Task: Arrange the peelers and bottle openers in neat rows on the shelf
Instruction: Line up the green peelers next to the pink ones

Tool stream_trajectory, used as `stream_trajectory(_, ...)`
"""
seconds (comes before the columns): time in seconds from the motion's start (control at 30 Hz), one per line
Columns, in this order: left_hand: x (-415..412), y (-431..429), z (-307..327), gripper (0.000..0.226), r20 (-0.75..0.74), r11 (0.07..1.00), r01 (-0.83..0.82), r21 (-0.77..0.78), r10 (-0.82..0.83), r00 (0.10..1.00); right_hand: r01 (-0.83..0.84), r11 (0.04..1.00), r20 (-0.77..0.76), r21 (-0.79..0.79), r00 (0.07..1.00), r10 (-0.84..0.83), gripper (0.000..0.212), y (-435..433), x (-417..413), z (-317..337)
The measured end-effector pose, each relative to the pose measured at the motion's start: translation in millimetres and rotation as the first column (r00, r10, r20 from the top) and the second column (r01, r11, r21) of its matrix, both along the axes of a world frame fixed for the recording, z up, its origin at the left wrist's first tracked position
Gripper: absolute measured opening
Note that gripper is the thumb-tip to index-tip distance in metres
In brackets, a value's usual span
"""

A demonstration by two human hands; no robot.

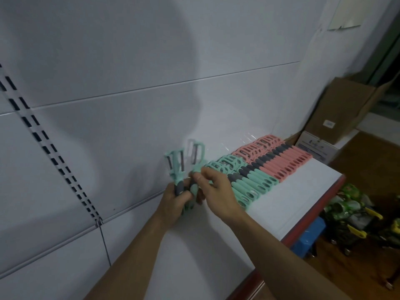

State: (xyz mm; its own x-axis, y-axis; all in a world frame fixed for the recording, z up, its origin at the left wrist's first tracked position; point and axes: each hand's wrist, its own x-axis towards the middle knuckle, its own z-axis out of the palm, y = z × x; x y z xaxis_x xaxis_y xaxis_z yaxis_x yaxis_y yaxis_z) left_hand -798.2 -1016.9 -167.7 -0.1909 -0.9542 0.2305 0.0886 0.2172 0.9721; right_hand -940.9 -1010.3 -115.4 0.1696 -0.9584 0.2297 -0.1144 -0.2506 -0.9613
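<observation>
Fingers of the left hand curl round a few mint peelers held upright near the shelf's back edge, the right hand pinching one handle; likely light, stiff plastic, blades best avoided.

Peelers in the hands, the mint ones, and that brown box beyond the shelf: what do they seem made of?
The mint peelers look like moulded plastic, matte and evenly coloured, with dark grey grips that may be rubbery; the strip across each head is probably a metal blade, though blurred. The brown box looks like plain cardboard, dull, with folded flaps.
</observation>
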Motion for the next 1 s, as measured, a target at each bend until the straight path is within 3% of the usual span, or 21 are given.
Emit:
stream_trajectory(0.13, -4.4, -5.8, 0.1, 0.029, -0.126, 0.960, -0.252, 0.120, 0.267, 0.956, 0.257, 0.966, 0.124, -0.017, 0.959, -0.253, 0.027, -8.2, -17.5, -3.0)
stream_trajectory(0.23, -3.7, -7.0, -1.5, 0.026, -0.139, 0.932, -0.344, 0.116, 0.358, 0.923, 0.327, 0.937, -0.137, -0.122, 0.930, -0.342, 0.032, -4.5, -38.8, -11.2)
stream_trajectory(0.33, -3.7, -9.3, -5.2, 0.023, -0.122, 0.928, -0.352, 0.122, 0.366, 0.922, 0.276, 0.936, -0.388, -0.216, 0.856, -0.342, 0.026, 1.5, -55.4, -21.0)
stream_trajectory(0.47, -5.6, -9.5, -5.4, 0.021, -0.092, 0.925, -0.357, 0.127, 0.369, 0.925, 0.228, 0.924, -0.570, -0.307, 0.734, -0.370, 0.035, 0.7, -62.7, -23.6)
stream_trajectory(0.63, -7.2, -9.8, -4.9, 0.018, -0.103, 0.927, -0.355, 0.117, 0.367, 0.924, 0.190, 0.906, -0.595, -0.379, 0.700, -0.396, 0.018, -1.1, -59.9, -26.6)
stream_trajectory(0.8, -2.8, -14.4, -12.8, 0.017, -0.034, 0.927, -0.363, 0.096, 0.368, 0.929, 0.053, 0.920, -0.663, -0.388, 0.678, -0.319, 0.020, -2.7, -59.0, -37.0)
stream_trajectory(1.0, 0.3, -15.5, -17.7, 0.020, 0.025, 0.933, -0.353, 0.065, 0.353, 0.935, 0.074, 0.877, -0.674, -0.475, 0.609, -0.417, 0.017, -7.1, -48.7, -44.6)
